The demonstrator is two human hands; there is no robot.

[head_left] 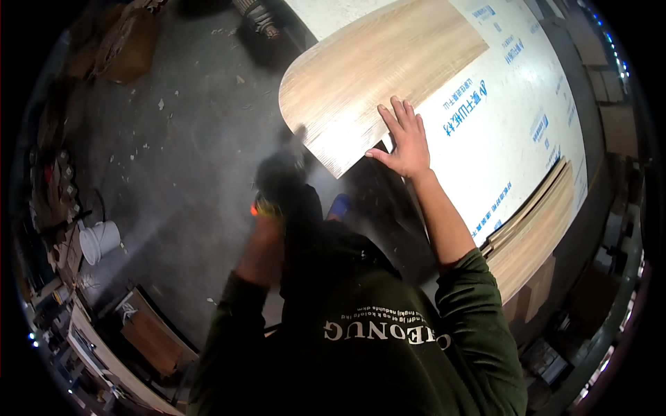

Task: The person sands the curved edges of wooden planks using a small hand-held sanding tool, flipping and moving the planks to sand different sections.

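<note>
A wood-grain board [378, 66] with a rounded left end lies on the white sheet, its near corner sticking out past the sheet's edge. My right hand [404, 145] is open and rests flat near the board's right edge, fingers spread over the top and thumb at the rim. My left hand [281, 177] is smeared by motion just off the board's lower left edge. It looks dark, perhaps gloved, with an orange and yellow patch at the wrist. Its fingers, and anything in them, cannot be made out.
Blue-printed white sheeting [513, 132] covers the worktop. Wood-grain strips [538, 232] are stacked at its right. A white bucket [100, 242] stands on the grey floor [187, 139] at left, among scraps. Pale haze hangs around my left hand. A blue shoe [339, 206] shows below.
</note>
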